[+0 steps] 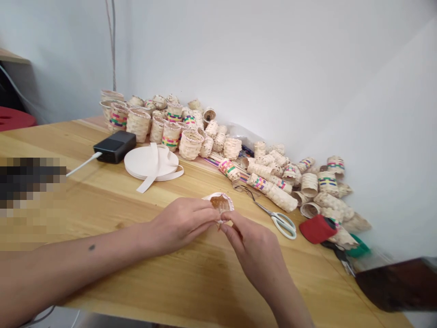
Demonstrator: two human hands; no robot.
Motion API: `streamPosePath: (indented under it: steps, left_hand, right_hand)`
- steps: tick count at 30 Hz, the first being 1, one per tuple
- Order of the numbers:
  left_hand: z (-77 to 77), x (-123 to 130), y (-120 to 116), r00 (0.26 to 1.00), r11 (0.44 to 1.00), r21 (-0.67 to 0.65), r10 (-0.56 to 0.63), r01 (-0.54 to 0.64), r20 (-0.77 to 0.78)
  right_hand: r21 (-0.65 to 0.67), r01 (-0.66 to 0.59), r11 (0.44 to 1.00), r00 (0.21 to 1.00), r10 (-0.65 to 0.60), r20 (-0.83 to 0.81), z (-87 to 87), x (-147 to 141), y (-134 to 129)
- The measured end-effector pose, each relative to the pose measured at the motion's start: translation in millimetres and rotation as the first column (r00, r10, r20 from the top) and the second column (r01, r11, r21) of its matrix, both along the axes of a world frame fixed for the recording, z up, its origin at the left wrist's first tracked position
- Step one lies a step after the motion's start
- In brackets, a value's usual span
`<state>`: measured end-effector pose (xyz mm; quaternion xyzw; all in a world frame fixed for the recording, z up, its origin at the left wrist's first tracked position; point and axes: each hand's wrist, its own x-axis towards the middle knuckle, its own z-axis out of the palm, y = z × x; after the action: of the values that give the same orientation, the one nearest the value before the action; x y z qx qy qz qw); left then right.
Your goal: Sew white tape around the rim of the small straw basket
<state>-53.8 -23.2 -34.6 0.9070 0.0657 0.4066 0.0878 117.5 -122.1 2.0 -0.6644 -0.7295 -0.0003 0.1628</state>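
Holding a basket [225, 201] mid-frame, left hand [182, 224] curled snugly round it, right hand [254, 246] pinched pretty much shut at the rim, near scissors [284, 224] right of centre.

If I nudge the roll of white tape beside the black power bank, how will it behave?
The roll of white tape lies flat, so it would probably slide rather than roll. Its loose end already lies across the top and looks limp, so it may trail or unwind. The low, wide shape makes tipping unlikely.
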Motion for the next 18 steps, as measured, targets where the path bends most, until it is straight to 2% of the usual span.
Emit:
streamPosePath:
  steps: [4, 8, 11, 14, 18]
  left_hand:
    - [1.4, 0, 0, 0.999, 0.999, -0.014, -0.045, 0.046, 0.014]
    - [0.8, 0, 1, 0.999, 0.998, -0.053, -0.026, 0.027, 0.032]
    - [0.8, 0, 2, 1.000, 0.997, -0.077, -0.005, 0.006, 0.023]
    - [0.4, 0, 2, 1.000, 0.999, -0.054, 0.001, 0.000, 0.009]
    - [-1.4, 1, 2, 1.000, 1.000, 0.003, 0.004, -0.004, 0.014]
  right_hand:
    - [-0.025, 0.006, 1.000, 0.999, -0.007, -0.049, 0.6, 1, 0]
    - [-0.068, -0.016, 0.998, 0.984, 0.004, -0.178, 4.5, 8, -2]
    - [-0.016, 0.013, 1.000, 0.964, -0.017, -0.265, 11.0, 16, -4]
    - [0.031, 0.057, 0.998, 0.958, -0.046, -0.282, 17.5, 17, -3]
    - [-0.066, 0.059, 0.996, 0.965, -0.073, -0.252, 22.5, 9, 4]
